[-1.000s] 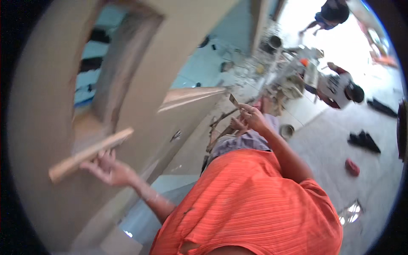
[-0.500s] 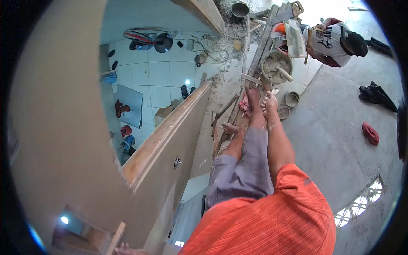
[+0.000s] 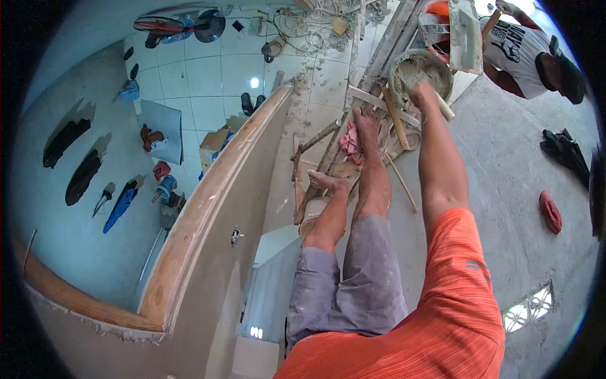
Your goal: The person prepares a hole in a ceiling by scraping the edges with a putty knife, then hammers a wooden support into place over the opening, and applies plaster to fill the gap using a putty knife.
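My right hand [image 3: 424, 95] reaches over a round bucket [image 3: 392, 81] of wet grey mortar [image 3: 416, 68]. Its fingers look curled and point down into the bucket; what they grip, if anything, is hidden. A pale, thick handle [image 3: 447, 112] sticks out over the bucket rim, close beside this hand. Just left of my forearm, a wooden stick [image 3: 396, 120] slants against the bucket. My left hand is out of view. My bare feet [image 3: 366, 126] stand on narrow planks, with a pink rag [image 3: 351, 143] by the farther foot.
Beyond the bucket, a co-worker [image 3: 521, 57] in a white shirt with dark sleeves stands beside a mortar-smeared board [image 3: 466, 38]. A half wall with a wooden cap [image 3: 208, 189] runs along my left. Cables [image 3: 309, 38] lie on the tiled floor; a red cloth-like item [image 3: 550, 212] lies right.
My right hand has moved forward and right, from beside my foot to over the mortar bucket. My left hand has left the lower-left edge of view. The view has shifted.
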Action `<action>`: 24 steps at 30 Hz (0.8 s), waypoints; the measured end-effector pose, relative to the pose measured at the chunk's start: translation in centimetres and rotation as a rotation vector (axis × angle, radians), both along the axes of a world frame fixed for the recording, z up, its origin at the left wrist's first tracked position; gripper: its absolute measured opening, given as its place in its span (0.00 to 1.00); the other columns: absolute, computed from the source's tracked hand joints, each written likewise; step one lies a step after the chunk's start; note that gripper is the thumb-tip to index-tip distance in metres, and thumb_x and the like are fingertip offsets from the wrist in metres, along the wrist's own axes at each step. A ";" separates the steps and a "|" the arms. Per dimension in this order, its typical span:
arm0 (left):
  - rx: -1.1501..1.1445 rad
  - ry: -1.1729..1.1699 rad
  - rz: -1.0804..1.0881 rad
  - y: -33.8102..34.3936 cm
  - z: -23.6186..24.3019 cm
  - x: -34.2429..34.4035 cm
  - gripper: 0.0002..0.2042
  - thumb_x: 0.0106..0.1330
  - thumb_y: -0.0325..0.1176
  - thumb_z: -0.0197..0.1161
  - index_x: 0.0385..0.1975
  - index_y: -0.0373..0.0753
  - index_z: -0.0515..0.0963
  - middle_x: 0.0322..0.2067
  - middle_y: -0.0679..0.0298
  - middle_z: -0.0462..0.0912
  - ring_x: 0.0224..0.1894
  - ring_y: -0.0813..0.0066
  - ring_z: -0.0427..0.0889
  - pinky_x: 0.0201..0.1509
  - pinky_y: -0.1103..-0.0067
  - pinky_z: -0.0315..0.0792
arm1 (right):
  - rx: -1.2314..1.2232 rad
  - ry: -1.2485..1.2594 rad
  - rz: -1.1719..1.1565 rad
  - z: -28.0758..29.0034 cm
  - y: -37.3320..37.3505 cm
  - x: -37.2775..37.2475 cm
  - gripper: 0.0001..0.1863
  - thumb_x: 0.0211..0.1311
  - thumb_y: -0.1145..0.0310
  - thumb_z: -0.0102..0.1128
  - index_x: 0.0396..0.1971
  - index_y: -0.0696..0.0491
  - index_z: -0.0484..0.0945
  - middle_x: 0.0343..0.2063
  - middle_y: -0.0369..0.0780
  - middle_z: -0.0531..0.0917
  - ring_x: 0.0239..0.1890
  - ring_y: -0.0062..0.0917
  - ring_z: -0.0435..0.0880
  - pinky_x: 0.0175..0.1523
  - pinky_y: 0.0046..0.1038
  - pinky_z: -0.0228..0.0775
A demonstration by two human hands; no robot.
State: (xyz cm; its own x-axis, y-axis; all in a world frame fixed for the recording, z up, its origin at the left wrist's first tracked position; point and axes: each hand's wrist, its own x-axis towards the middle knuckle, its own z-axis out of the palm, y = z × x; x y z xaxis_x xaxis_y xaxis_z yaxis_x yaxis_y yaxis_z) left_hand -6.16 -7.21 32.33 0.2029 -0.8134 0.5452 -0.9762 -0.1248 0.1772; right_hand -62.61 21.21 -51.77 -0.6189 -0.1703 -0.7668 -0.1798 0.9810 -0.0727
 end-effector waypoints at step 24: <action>-0.041 0.005 0.015 0.1 0.0 1.9 0.42 0.75 0.46 0.59 0.81 0.41 0.41 0.68 0.47 0.68 0.60 0.58 0.75 0.49 0.66 0.79 | -0.348 -0.910 -0.633 18.0 -3.7 -4.4 0.21 0.66 0.54 0.67 0.54 0.49 0.84 0.28 0.29 0.81 0.25 0.15 0.73 0.25 0.23 0.62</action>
